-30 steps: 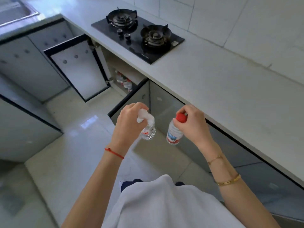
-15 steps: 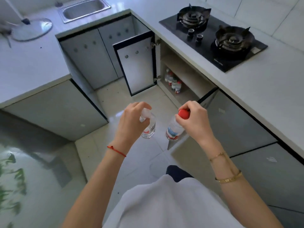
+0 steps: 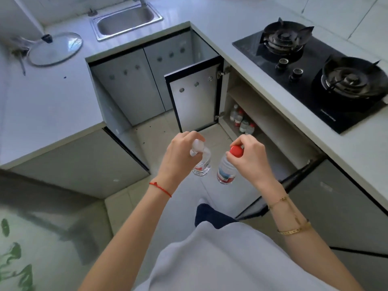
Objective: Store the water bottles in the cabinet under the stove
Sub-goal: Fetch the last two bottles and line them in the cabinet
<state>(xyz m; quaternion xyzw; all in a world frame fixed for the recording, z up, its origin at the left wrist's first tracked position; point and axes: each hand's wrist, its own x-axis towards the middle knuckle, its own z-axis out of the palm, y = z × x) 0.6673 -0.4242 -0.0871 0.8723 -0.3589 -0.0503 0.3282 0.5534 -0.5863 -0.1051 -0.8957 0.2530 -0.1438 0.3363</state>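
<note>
- Right now you carry two bottles, one per hand, both hanging upright by the neck over the floor.
- Your left hand (image 3: 178, 153) is curled round the neck of the white-cap bottle (image 3: 200, 163); the cap shows just past the knuckles.
- Your right hand (image 3: 248, 158) pinches the red cap of the red-cap bottle (image 3: 226, 171) from above, fingertips round it.
- Both bottles hang base down, long axis near vertical, close beside each other but not touching.
- The cabinet (image 3: 270, 131) under the stove (image 3: 315, 80) lies ahead and to your right, lower than the hands.
- Its door (image 3: 195, 103) stands swung out to the left, nearly square to the cabinet front; the opening faces you.
- A row of stored bottles (image 3: 241, 120) already stands upright on the bottom shelf, at the far-left end by the hinge.
- An upper shelf (image 3: 258, 108) crosses the opening above them, so entry is low and headroom looks tight.
- Shelf space nearer you, right of that row, looks free, though the counter edge (image 3: 294, 120) hides the back of it.
- Your right hand is nearer the opening; the left has the open door's edge closer to its path.
- My read: you have to crouch and go forward-right, right bottle in first, then the left beside it.
- Keep both upright on the way in, since they are to stand on their bases like the rest.
- Risk: a cap-only pinch lets the red-cap bottle swing and knock the row.
</note>
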